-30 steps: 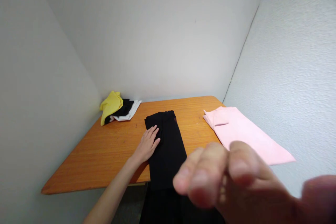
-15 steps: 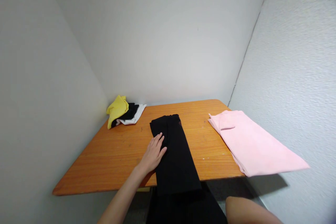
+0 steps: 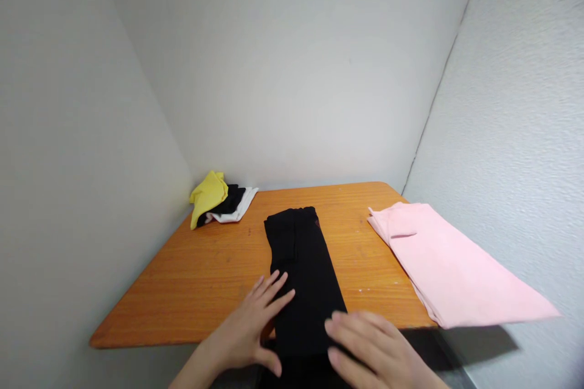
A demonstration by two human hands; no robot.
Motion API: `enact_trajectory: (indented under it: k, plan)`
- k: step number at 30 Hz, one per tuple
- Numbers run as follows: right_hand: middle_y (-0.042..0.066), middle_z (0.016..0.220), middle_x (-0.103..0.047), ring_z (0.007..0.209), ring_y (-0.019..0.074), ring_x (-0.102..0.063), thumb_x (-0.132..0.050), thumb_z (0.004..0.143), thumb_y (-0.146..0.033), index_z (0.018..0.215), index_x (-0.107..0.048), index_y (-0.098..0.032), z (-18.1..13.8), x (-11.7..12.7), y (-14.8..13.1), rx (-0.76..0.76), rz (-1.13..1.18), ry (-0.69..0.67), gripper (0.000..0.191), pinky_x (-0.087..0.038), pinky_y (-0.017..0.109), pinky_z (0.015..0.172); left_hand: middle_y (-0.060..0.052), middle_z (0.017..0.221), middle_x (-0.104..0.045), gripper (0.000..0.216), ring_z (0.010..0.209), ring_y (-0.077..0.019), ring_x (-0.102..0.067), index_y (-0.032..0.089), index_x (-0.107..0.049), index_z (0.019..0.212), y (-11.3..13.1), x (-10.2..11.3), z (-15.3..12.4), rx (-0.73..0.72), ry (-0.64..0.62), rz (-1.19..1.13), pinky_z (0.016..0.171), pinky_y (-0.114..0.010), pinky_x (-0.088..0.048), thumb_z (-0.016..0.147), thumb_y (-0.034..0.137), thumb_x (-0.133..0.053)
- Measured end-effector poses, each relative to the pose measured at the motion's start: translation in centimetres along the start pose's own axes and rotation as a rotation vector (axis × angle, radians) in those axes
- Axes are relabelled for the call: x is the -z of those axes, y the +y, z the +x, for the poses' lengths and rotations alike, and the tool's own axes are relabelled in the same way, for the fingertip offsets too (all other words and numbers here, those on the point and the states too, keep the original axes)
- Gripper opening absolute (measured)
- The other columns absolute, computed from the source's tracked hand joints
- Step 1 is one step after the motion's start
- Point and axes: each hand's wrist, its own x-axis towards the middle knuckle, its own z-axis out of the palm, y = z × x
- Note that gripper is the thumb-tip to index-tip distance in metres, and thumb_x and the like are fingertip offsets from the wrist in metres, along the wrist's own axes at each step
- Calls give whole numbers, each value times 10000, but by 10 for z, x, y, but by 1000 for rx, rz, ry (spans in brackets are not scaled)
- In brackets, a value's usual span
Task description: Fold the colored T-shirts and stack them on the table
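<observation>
A long black folded garment (image 3: pixel 303 267) lies down the middle of an orange wooden table (image 3: pixel 201 273) and hangs over its near edge. My left hand (image 3: pixel 249 331) rests flat at the garment's near left side, fingers spread, thumb down over the table edge. My right hand (image 3: pixel 374 349) lies open on the garment's near right part at the table edge, fingers stretched toward the left. Neither hand grips the cloth.
A folded pink cloth (image 3: pixel 447 270) lies on the table's right side and overhangs its near right corner. A small heap of yellow, black and white cloths (image 3: pixel 219 202) sits in the far left corner. Pale walls close the table in on three sides.
My left hand has slid back along the black garment toward the near edge. My right hand has come down from in front of the camera onto the garment's near end.
</observation>
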Motion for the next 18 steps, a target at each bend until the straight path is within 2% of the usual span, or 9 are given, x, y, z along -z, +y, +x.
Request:
enact_trajectory:
  k: [2, 4, 6, 8, 10, 13, 15, 18]
  plan:
    - [116, 1493, -396, 1364, 295, -368, -682, 825, -469, 1473, -390, -220, -3, -12, 30, 17, -100, -164, 753, -347, 425, 1104, -62, 1615, -60, 1189, 1471, -360, -83, 361, -119, 1527, 5, -11, -11, 3, -38, 57, 1162, -595, -218, 601, 541, -841]
    - [118, 1553, -277, 1424, 285, -254, -653, 811, -310, 1531, -255, -167, -11, -26, 54, 6, -216, -282, 835, -280, 430, 1141, -46, 1612, -108, 1092, 1471, -332, -127, 381, -130, 1521, 7, -27, -12, 48, 3, 161, 1158, -567, -265, 679, 227, -809]
    - [87, 1546, -305, 1417, 244, -275, -529, 763, -79, 1511, -305, -192, -19, -38, 68, 10, -305, -282, 789, -279, 412, 1136, -24, 1592, -215, 1002, 1460, -287, -206, 397, -193, 1504, 7, -41, -9, 75, 90, 270, 1151, -525, -308, 700, -41, -600]
    - [72, 1477, -431, 1356, 228, -376, -432, 685, 33, 1423, -450, -212, -23, -44, 71, 42, -349, -228, 778, -314, 410, 1100, -25, 1545, -341, 957, 1422, -264, -307, 367, -298, 1472, 7, -52, -8, 49, 179, 320, 1119, -497, -363, 659, -115, -450]
    - [80, 1342, -566, 1242, 238, -485, -408, 672, 43, 1256, -582, -203, -23, -42, 64, 77, -291, -178, 657, -361, 421, 1045, -53, 1469, -460, 820, 1354, -266, -412, 295, -425, 1395, 8, -56, -11, -4, 253, 271, 1074, -481, -411, 666, -80, -429]
    - [66, 1058, -663, 1033, 215, -573, -396, 795, -11, 1000, -618, -206, -16, -28, 45, 6, -13, -175, 360, -429, 380, 940, -72, 1179, -662, 420, 1080, -241, -610, 239, -579, 1159, 15, -49, -22, -44, 326, 15, 920, -400, -515, 783, 86, -472]
    - [50, 907, -641, 905, 204, -580, -399, 913, -129, 905, -583, -215, -5, -18, 36, -135, 178, -130, 203, -466, 343, 841, -49, 984, -698, 233, 883, -217, -647, 264, -615, 1060, 21, -36, -24, 56, 390, -209, 782, -339, -547, 877, 248, -472]
    - [46, 879, -614, 856, 215, -567, -414, 988, -348, 879, -573, -220, 25, -12, 43, -332, 289, 8, 233, -472, 347, 810, -34, 959, -692, 269, 876, -217, -637, 277, -630, 1077, 25, -7, -6, 309, 511, -461, 798, -323, -538, 947, 397, -427]
